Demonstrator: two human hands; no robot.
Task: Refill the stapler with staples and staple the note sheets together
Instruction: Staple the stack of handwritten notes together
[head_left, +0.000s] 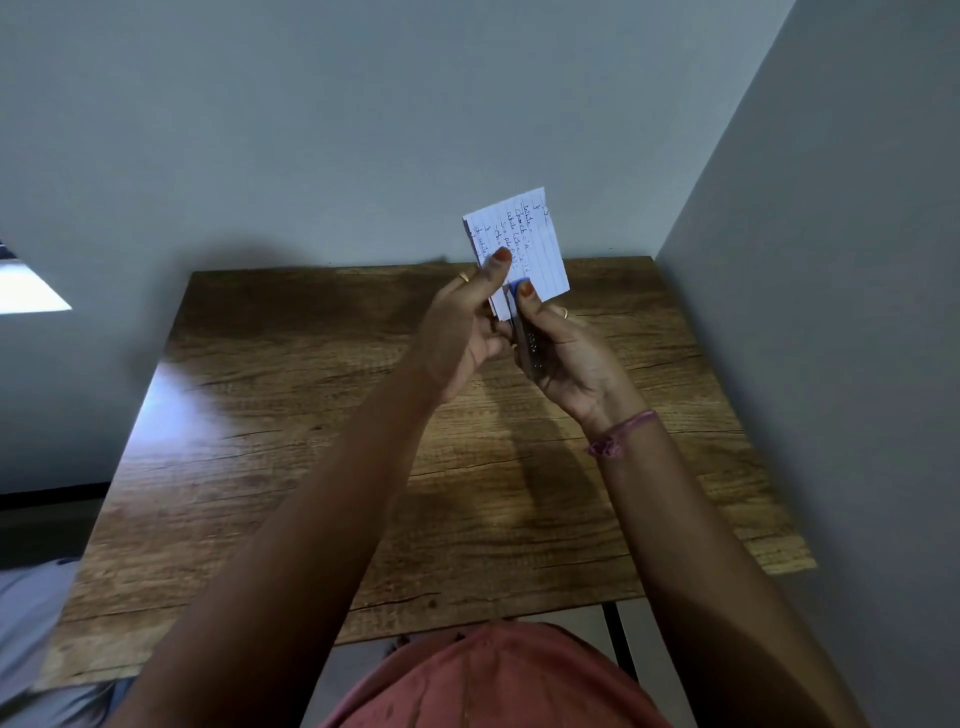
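Head view: the stapling step is in hand. The left hand (462, 317) pinches the small white lined note sheets with blue handwriting (524, 234), held up above the brown wood-grain surface (311, 467). The right hand (566, 358) has its fingers wrapped around the blue-tipped metal stapler (522, 322), its nose over the sheets' lower corner. Next, probably a firm squeeze while the sheets stay aligned.

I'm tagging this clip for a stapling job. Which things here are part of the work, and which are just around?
Part of the job:
- note sheets, pinched by the left hand
- stapler, held in the right hand, its tip at the sheets' lower edge

Just around:
- wooden table
- rings and a wrist thread
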